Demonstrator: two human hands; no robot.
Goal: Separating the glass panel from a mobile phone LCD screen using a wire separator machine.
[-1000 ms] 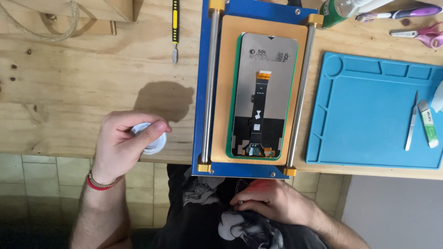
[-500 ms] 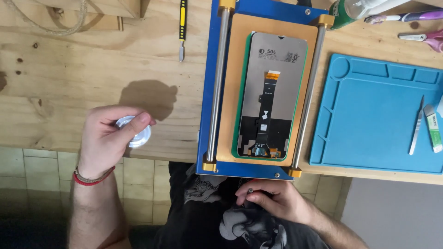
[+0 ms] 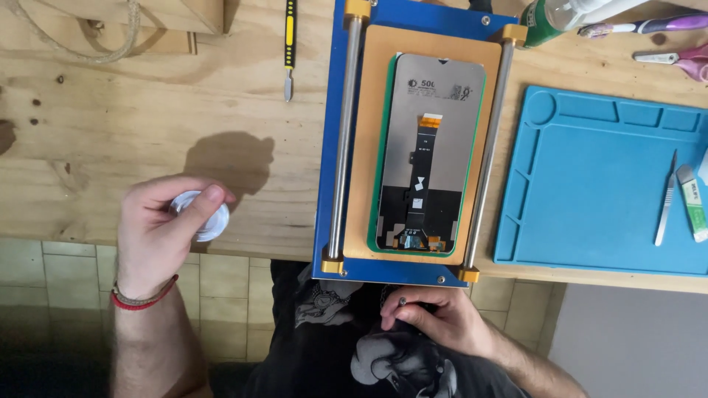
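**Screen clamped in the frame, both hands off it**

Nearest the body, the right hand (image 3: 442, 320) rests low against the dark shirt, below the tabletop (image 3: 110, 133) edge. Its fingers are curled around a small dark tool with a rounded metal tip (image 3: 402, 301); what kind of tool it is cannot be told.

The left hand (image 3: 158, 228) sits at the front edge of the tabletop, fingers pinched around a small round white container (image 3: 210, 221), thumb over its top. Whether it is open or closed cannot be told.

Further out, between the hands, a blue frame with two metal rails (image 3: 413, 276) holds an orange pad, and on it a phone screen (image 3: 431, 155) lies back side up, its flat cable exposed. Neither hand touches it, so the mounting looks done and the work on the screen itself appears not yet begun.

To the right lies a blue mat (image 3: 597, 191) with a scalpel (image 3: 666, 199); at the far edge, a yellow-handled pry tool (image 3: 290, 44), untouched.
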